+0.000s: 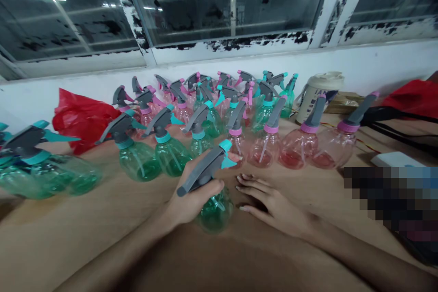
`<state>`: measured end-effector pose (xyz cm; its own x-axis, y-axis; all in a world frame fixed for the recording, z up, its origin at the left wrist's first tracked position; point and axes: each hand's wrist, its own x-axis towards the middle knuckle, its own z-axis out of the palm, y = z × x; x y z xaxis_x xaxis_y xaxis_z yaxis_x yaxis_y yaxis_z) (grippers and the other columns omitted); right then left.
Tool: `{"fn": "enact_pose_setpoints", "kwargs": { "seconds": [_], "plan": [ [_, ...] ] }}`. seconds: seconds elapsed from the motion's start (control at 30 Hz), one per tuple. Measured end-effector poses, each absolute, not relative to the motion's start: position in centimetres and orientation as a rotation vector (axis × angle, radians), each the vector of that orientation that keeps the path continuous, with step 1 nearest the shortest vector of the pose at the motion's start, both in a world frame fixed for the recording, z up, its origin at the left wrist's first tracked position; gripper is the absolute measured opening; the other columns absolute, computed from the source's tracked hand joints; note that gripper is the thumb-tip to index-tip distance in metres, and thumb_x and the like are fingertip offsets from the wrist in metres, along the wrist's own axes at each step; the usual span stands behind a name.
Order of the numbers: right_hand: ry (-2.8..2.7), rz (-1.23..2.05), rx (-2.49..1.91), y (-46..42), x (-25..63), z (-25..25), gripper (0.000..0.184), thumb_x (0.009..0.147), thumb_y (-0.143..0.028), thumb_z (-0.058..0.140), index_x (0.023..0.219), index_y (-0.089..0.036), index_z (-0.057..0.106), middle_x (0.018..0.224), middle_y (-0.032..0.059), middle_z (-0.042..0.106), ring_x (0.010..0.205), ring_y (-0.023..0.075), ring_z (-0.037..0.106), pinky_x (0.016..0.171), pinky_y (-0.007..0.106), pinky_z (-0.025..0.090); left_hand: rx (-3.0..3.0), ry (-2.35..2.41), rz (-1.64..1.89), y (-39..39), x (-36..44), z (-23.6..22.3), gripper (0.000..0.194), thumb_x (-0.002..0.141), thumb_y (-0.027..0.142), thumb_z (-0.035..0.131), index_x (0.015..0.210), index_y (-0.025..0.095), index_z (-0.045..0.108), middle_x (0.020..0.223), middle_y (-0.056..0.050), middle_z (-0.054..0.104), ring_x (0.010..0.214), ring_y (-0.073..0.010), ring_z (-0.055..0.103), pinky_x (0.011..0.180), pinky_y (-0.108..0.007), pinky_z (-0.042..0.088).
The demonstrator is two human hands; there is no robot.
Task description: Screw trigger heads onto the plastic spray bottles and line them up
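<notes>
Left hand (192,199) around green spray bottle (215,215)

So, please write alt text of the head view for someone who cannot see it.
A person's left hand grips a green spray bottle at a table; the right hand is open beside it. Beyond stand more green bottles and pink bottles, below a window.

Clear green spray bottle (215,218) in left hand (192,200)
</notes>
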<state>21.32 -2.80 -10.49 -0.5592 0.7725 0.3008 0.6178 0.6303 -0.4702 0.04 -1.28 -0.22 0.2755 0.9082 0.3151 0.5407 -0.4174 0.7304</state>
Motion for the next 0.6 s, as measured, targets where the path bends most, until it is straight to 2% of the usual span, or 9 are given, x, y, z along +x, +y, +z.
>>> {"fn": "enact_pose_setpoints", "kwargs": {
  "seconds": [0.07,0.2,0.4,0.6],
  "plan": [
    [-2.374,0.426,-1.100,-2.8,21.3,-10.4,0.045,0.089,-0.041,0.048,0.129,-0.022,0.047,0.135,0.0048,0.050,0.128,0.0206,0.038,0.107,0.043,0.033,1.994,1.237,0.963,-1.3,0.3,0.1,0.002,0.067,0.027,0.050,0.069,0.026,0.051,0.052,0.005,0.039,0.046,-0.0139,0.040,0.044,-0.028,0.035],
    [-2.385,0.432,-1.112,-2.8,21.4,-10.5,0.046,0.089,-0.042,0.047,0.129,-0.020,0.047,0.136,0.0051,0.049,0.129,0.0200,0.037,0.107,0.042,0.032,1.940,1.179,0.946,-1.6,0.9,1.0,0.008,0.065,0.023,0.049,0.064,0.025,0.041,0.054,0.006,0.030,0.045,-0.0118,0.030,0.043,-0.026,0.029],
    [-2.374,0.432,-1.073,-2.6,21.7,-11.0,0.046,0.089,-0.042,0.047,0.130,-0.021,0.047,0.135,0.0055,0.049,0.128,0.0214,0.038,0.107,0.043,0.033,1.928,1.151,0.951,-1.8,1.0,1.3,0.014,0.067,0.020,0.049,0.063,0.023,0.035,0.057,0.007,0.027,0.049,-0.0110,0.029,0.044,-0.025,0.025],
    [-2.375,0.436,-1.091,-2.6,21.6,-11.0,0.047,0.089,-0.042,0.047,0.131,-0.021,0.046,0.136,0.0046,0.048,0.129,0.0207,0.037,0.107,0.042,0.033,1.874,1.135,0.944,-1.9,1.0,1.3,0.014,0.066,0.019,0.050,0.063,0.024,0.036,0.056,0.007,0.027,0.048,-0.0113,0.027,0.044,-0.026,0.024]
  ]
}}
